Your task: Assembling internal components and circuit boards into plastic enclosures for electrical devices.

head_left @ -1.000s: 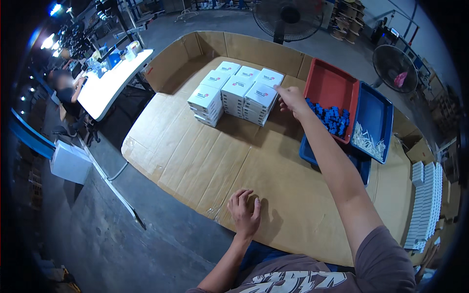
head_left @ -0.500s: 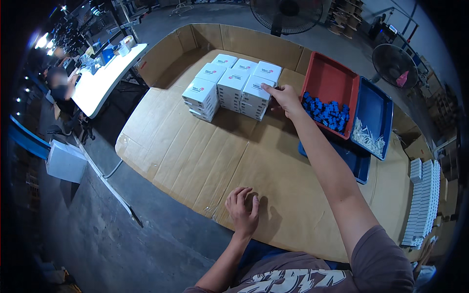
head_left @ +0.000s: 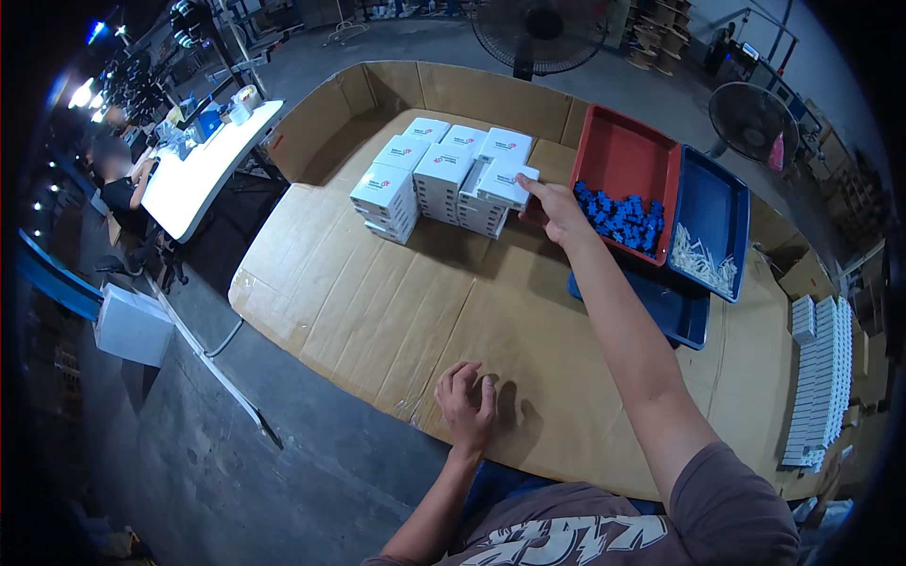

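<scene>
Several stacks of flat white boxes [head_left: 380,189] with small printed marks stand on the cardboard-covered table [head_left: 377,302]. My right hand [head_left: 555,209] grips one white box [head_left: 507,183] at the top of the near right stack, thumb on its upper face. That box sits askew, shifted toward me and to the right of the stack below. The fingers under it are partly hidden. Close to the table's near edge, my left hand [head_left: 466,407] hovers or rests with loosely curled fingers apart, holding nothing; whether it touches the surface I cannot tell.
Right of the stacks, a red tray [head_left: 630,141] holds blue plastic pieces [head_left: 623,222]. Beside it, a blue tray [head_left: 713,193] holds white strips [head_left: 700,262], with another blue tray [head_left: 661,307] lower down. White boxes [head_left: 819,382] line the far right. A person [head_left: 121,189] sits at a white table [head_left: 203,170].
My right hand has pulled the top box off its squared place on the stack, sliding it slightly right. The left hand stays nearly where it was; the whole view has shifted a little.
</scene>
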A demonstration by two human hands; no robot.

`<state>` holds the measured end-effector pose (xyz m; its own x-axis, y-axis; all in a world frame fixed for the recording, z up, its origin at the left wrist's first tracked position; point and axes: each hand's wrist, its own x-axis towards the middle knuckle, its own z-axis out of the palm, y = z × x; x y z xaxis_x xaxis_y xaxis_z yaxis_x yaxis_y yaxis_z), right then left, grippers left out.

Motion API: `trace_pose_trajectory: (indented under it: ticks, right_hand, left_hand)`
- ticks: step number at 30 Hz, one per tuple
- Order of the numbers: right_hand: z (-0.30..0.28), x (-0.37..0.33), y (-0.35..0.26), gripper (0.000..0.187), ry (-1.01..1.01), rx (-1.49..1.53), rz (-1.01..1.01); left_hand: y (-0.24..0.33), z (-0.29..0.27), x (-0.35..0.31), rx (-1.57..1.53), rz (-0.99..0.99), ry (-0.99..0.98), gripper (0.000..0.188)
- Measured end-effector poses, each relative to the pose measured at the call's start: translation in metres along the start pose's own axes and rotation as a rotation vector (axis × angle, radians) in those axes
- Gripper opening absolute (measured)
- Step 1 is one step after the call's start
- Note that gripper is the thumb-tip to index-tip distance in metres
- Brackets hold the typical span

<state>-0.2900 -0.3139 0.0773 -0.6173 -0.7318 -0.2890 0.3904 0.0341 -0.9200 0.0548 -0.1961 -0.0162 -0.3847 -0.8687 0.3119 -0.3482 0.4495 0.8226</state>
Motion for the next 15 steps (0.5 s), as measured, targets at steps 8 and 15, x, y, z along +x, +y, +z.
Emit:
trace_pose_trajectory:
  ticks: [8,15]
  right_hand:
    - [-0.045,-0.155,0.050,0.036,-0.151,-0.029,-0.034]
    - [-0.105,-0.268,0.085,0.039,-0.049,-0.062,-0.095]
  left_hand:
    - [0.022,0.011,0.009,-0.776,-0.270,-0.062,0.039]
    - [0.082,0.040,0.004,-1.068,-0.468,-0.321,0.049]
